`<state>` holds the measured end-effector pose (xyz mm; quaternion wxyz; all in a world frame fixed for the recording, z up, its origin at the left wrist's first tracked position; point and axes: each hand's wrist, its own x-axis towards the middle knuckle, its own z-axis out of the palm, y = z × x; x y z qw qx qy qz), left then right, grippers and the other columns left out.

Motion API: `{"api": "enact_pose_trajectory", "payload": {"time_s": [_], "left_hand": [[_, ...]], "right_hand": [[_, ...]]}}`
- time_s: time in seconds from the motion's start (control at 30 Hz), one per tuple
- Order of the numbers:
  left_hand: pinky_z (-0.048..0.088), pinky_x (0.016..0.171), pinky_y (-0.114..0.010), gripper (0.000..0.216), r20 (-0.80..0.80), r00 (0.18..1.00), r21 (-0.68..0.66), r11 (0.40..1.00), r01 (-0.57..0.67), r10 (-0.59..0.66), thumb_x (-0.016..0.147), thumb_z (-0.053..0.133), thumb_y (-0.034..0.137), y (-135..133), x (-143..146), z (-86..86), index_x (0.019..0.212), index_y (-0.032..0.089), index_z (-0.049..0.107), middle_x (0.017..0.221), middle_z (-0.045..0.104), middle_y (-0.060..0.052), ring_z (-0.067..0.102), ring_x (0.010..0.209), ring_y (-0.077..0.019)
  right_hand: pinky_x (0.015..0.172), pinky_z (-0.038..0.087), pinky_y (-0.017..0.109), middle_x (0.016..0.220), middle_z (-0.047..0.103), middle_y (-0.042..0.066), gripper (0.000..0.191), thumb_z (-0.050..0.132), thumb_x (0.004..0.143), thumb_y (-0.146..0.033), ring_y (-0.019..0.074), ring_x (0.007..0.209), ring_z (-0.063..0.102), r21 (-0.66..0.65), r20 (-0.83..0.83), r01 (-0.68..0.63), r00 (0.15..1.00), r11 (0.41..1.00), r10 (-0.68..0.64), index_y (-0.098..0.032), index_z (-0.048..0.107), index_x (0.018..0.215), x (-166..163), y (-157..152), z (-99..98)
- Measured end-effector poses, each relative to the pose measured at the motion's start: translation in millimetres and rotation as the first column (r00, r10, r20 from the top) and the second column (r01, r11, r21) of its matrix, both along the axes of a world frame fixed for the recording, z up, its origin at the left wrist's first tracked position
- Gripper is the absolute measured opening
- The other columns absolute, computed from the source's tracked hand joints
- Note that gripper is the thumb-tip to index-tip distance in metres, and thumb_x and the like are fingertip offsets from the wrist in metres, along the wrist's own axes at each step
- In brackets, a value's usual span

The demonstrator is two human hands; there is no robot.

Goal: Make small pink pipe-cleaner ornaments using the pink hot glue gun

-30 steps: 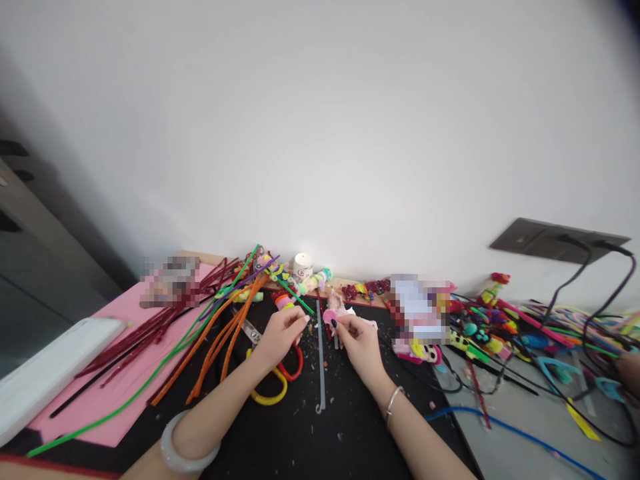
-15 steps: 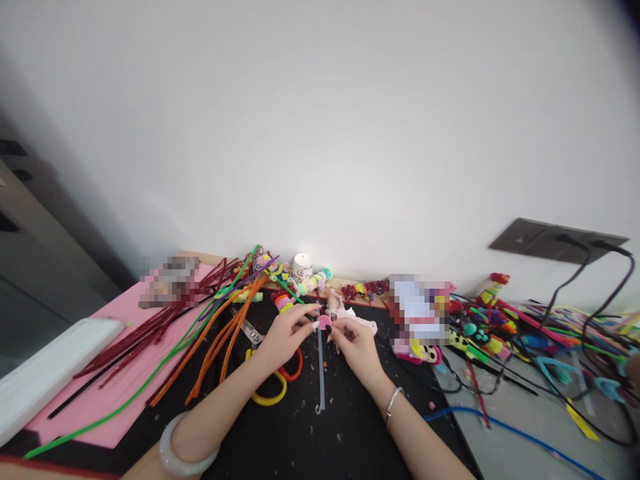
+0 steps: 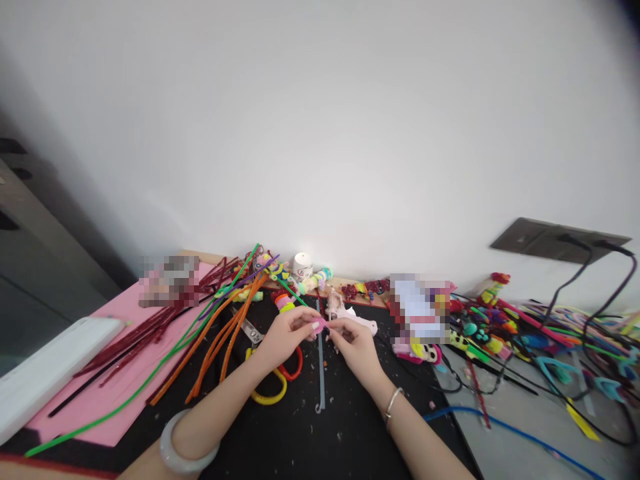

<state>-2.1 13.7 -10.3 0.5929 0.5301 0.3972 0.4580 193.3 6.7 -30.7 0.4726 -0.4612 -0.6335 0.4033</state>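
Between my hands is a small flat pink piece point(image 3: 319, 325), too small to tell its kind. The thumb and fingers of my left hand point(image 3: 287, 333) are pinched on its left side. From the right, my right hand point(image 3: 353, 340) pinches its edge, so both sets of fingertips nearly meet. Below them a long translucent strip point(image 3: 321, 380) lies on the black mat point(image 3: 365, 427). A pale pink tool point(image 3: 367, 326), looking like a glue gun, rests just behind my right hand. Beside my left wrist lie scissors point(image 3: 273, 403) with yellow and red handles, partly covered by my arm.
Orange pipe cleaners point(image 3: 215, 360) and dark red ones point(image 3: 150, 330) spread over pink sheets point(image 3: 107, 427) at left, near a white box point(image 3: 55, 373). A paper cup point(image 3: 303, 265) stands by the wall. Colourful craft figures and cables point(image 3: 590, 267) crowd the right.
My left fingers have closed down onto the pink piece, which has shifted slightly left and tilted. My right hand stays almost in place, still pinching it.
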Motion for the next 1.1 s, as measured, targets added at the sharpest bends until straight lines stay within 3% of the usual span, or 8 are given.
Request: {"api": "enact_pose_trajectory", "payload": {"time_s": [0.2,0.43,0.7,1.1], "left_hand": [[0.059,0.071,-0.031,0.035,0.06,0.998,-0.08,0.997,-0.015,0.02,0.071,0.089,0.04,-1,0,4.1,0.093,0.017,0.075,0.085,0.075,-0.003,0.067,0.07,-0.0155],[0.059,0.068,-0.03,0.039,0.066,0.997,-0.102,0.994,0.048,-0.041,0.069,0.092,0.041,-1,0,3.0,0.091,0.017,0.071,0.082,0.073,-0.001,0.067,0.065,-0.014],[0.06,0.068,-0.029,0.041,0.065,0.995,-0.107,0.99,0.087,-0.08,0.07,0.092,0.042,-3,1,5.6,0.093,0.016,0.07,0.082,0.072,0.0,0.067,0.065,-0.0126],[0.059,0.069,-0.029,0.042,0.055,0.993,-0.099,0.989,0.113,-0.108,0.071,0.093,0.048,-3,1,4.8,0.09,0.017,0.071,0.08,0.074,-0.001,0.068,0.066,-0.0139]], "right_hand": [[0.05,0.048,0.029,0.067,0.072,0.003,0.028,0.072,0.087,-0.047,0.0177,0.052,0.06,0.017,0.011,0.034,0.999,0.999,-0.035,-0.021,0.081,0.089,-1,-2,1.8],[0.05,0.05,0.031,0.068,0.071,0.006,0.037,0.067,0.092,-0.055,0.0193,0.052,0.059,0.044,0.032,0.08,0.996,0.996,-0.081,-0.021,0.074,0.079,-1,-5,9.6],[0.048,0.049,0.029,0.066,0.066,0.002,0.027,0.07,0.088,-0.048,0.0166,0.05,0.056,0.007,-0.063,0.091,0.994,0.996,-0.091,-0.022,0.072,0.082,-3,-4,8.4],[0.048,0.047,0.028,0.058,0.059,-0.003,0.029,0.069,0.087,-0.052,0.0164,0.048,0.055,-0.018,-0.075,0.06,0.995,0.998,-0.061,-0.023,0.069,0.083,-2,-3,10.5]]}}
